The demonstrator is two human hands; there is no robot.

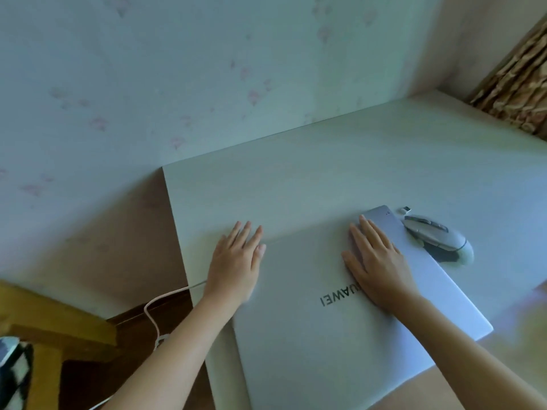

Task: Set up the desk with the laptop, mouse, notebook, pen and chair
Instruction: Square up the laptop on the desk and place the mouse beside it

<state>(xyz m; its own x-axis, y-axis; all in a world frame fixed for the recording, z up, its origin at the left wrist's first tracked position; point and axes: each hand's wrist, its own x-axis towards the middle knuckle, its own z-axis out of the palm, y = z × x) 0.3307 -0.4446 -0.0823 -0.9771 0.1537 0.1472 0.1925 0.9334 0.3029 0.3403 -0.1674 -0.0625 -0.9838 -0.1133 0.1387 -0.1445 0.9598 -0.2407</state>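
Observation:
A closed silver laptop (pixel 319 335) lies on the pale desk (pixel 340 173), its near edge hanging over the desk's front. My left hand (pixel 236 261) rests flat at the laptop's far left corner, fingers apart. On the lid near the far right corner my right hand (pixel 376 261) lies flat with the fingers spread. A grey mouse (pixel 438 238) sits beside the laptop's far right corner, partly on the lid. A small USB dongle (pixel 406 209) lies just beyond the mouse. No notebook or pen shows.
A white cable (pixel 154 315) runs off the desk's left edge toward the floor. A yellow wooden piece of furniture (pixel 44 318) stands at lower left. A patterned wall backs the desk, and a brown curtain (pixel 515 93) hangs at the right.

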